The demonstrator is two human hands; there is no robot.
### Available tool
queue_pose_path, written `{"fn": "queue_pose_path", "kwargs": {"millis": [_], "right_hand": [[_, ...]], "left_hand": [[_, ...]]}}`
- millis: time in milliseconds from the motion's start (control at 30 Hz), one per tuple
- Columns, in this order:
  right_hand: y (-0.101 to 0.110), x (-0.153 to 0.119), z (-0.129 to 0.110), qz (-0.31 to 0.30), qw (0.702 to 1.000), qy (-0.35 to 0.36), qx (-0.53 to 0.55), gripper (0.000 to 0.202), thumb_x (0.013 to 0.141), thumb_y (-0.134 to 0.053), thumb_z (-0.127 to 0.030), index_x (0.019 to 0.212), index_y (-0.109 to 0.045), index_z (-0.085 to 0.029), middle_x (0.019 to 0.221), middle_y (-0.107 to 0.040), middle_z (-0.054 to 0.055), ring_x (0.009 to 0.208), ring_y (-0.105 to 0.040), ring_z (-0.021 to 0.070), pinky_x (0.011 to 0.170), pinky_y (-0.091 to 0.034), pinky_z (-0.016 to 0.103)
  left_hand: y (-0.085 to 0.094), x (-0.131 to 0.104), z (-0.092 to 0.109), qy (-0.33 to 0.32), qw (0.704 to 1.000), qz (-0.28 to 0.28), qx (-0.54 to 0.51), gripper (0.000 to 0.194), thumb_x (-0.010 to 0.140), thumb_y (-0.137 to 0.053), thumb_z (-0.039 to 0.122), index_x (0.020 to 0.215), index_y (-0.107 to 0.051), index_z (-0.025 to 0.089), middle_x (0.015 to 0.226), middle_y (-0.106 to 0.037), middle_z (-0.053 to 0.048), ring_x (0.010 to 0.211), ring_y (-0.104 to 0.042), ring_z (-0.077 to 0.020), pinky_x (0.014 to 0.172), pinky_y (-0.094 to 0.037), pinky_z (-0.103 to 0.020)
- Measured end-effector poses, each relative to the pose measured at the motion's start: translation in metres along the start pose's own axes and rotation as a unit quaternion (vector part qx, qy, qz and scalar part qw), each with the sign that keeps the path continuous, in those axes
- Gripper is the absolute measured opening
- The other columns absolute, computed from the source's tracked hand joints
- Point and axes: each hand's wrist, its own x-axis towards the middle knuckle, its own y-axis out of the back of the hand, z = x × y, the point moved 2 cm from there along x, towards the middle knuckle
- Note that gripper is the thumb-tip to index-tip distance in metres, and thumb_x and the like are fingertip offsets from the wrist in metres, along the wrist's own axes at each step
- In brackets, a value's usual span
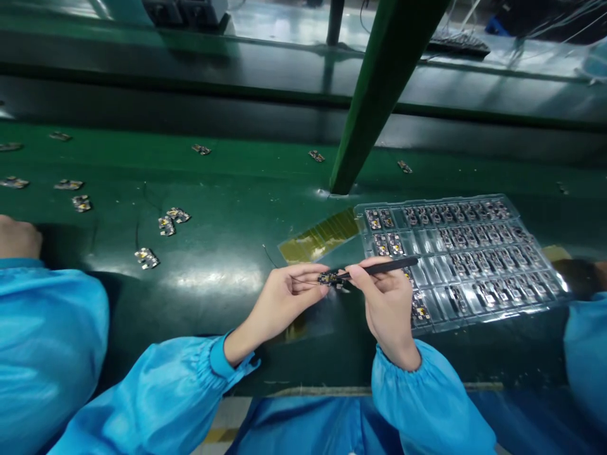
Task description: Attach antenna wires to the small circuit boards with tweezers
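Note:
Between the thumb and fingers of my left hand [289, 294] is a small circuit board [331, 279], held above the green bench [213, 360]. A thin dark wire runs out past that hand on its far side. My right hand [386, 297] grips black tweezers [391, 266] like a pen, their tips at the board's right end; whether the tips pinch a part is too small to tell. Just beyond my hands lies a sheet of amber tape strips [322, 237]. A clear plastic tray [434, 245] with rows of small boards sits to the right, partly behind my right hand.
Several loose boards [147, 258] lie on the left and far bench, some with wires. A green post [370, 101] rises behind the tape sheet. A co-worker's sleeve [47, 328] is close on the left, another person's sleeve [588, 347] on the right.

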Motion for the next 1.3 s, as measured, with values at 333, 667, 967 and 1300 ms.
{"fn": "queue_pose_path", "kwargs": {"millis": [333,667,967,1300], "right_hand": [[-0.005,-0.005,-0.011,0.003,0.996,0.037,-0.081,0.018,0.074,-0.082,-0.026,0.080,-0.067,-0.020,0.074,-0.074,0.000,0.070,-0.076,0.0167,0.064,-0.061,0.023],[-0.006,-0.006,-0.013,-0.012,0.995,0.051,-0.082,0.014,0.074,-0.080,-0.020,0.078,-0.067,-0.019,0.073,-0.074,-0.001,0.070,-0.076,0.0152,0.065,-0.063,0.021],[-0.006,-0.006,-0.012,-0.018,0.995,0.048,-0.087,0.014,0.075,-0.080,-0.021,0.079,-0.066,-0.019,0.074,-0.075,0.000,0.070,-0.076,0.0163,0.066,-0.063,0.023],[-0.007,-0.011,-0.010,-0.014,0.990,0.085,-0.114,0.013,0.078,-0.079,-0.020,0.082,-0.067,-0.020,0.077,-0.075,-0.001,0.074,-0.076,0.0151,0.068,-0.062,0.022]], "left_hand": [[0.000,-0.004,0.001,0.017,1.000,0.012,0.000,0.039,0.075,-0.080,0.021,0.112,-0.073,0.013,0.095,-0.080,-0.007,0.089,-0.077,-0.0209,0.084,-0.062,-0.029],[0.000,-0.004,0.000,0.014,1.000,0.012,0.002,0.037,0.075,-0.079,0.019,0.112,-0.074,0.014,0.091,-0.080,-0.005,0.085,-0.077,-0.0193,0.078,-0.063,-0.024],[0.000,-0.003,0.000,0.001,1.000,0.011,0.007,0.036,0.076,-0.078,0.018,0.112,-0.074,0.014,0.093,-0.080,-0.005,0.088,-0.077,-0.0209,0.081,-0.063,-0.026],[0.000,-0.004,0.000,0.003,1.000,0.020,0.015,0.036,0.074,-0.079,0.017,0.110,-0.075,0.015,0.091,-0.080,-0.005,0.086,-0.077,-0.0195,0.080,-0.063,-0.023]]}}
